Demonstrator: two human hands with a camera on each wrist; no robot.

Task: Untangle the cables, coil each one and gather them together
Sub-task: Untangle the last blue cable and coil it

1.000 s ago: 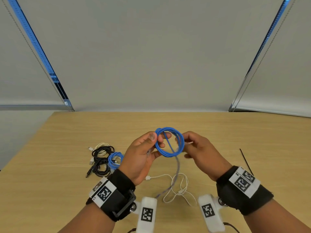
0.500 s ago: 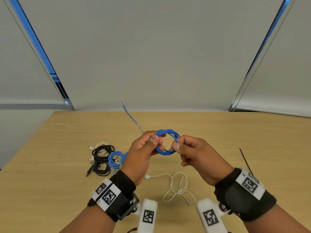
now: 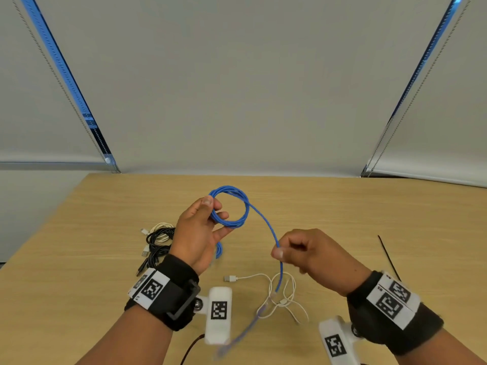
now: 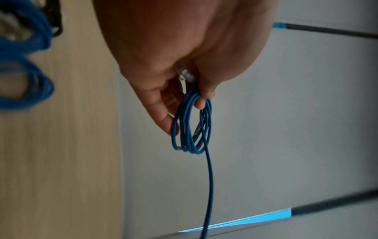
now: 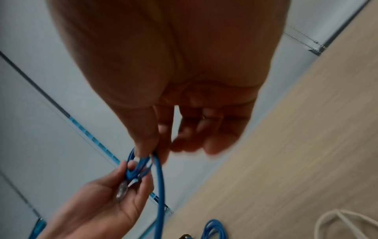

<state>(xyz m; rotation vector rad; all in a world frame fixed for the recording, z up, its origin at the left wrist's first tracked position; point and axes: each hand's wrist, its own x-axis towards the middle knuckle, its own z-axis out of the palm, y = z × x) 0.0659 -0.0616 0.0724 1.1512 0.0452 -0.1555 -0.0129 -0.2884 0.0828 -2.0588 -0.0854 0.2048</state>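
Above the wooden table (image 3: 342,212), a blue cable (image 3: 232,206) is held up in a small coil, its loose tail running down and to the right. The left hand (image 3: 197,233) pinches the coil between thumb and fingers, a clear plug tucked against the palm in the left wrist view. The right hand (image 3: 311,254), fingers curled, pinches the tail between thumb and forefinger; below it the end hangs over a loose white cable (image 3: 279,293) lying on the table. Behind the left hand lie a second blue coil (image 3: 218,250), coiled black cables (image 3: 158,246) and a coiled white one (image 3: 160,229), close together. A thin black strip (image 3: 387,255) lies well apart at far right.
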